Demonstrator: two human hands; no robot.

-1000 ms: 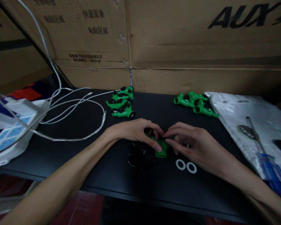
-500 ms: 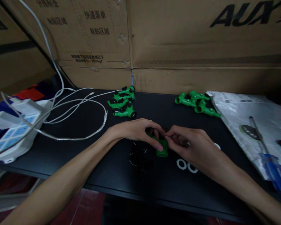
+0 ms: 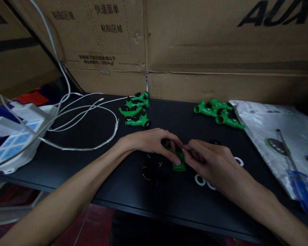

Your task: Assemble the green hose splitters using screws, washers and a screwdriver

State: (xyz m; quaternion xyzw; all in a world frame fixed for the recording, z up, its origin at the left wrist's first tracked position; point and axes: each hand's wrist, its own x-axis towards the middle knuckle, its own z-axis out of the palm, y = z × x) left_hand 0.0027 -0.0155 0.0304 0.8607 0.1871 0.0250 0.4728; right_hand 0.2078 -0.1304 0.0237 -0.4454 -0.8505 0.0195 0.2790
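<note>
Where it shows, green fitting [image 3: 179, 167], partly covered

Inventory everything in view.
Branched plastic fitting: one, green, centre
Black-trimmed plastic fittings: several, green, rear centre
Plain plastic fittings: about three, green, rear right
Flat rings: three, white, front right
Small parts: uncountable, black, front
Plastic bag: one, silvery, right
Screwdriver: one, blue handle, on bag
Power strip: one, white, left
Cables: several, white, left
Fabric: uncountable, red/blue, left
Cardboard panels: several, brown, rear
Table: one, black, middle
Left hand: one, bare, centre
Right hand: one, bare, centre
</note>
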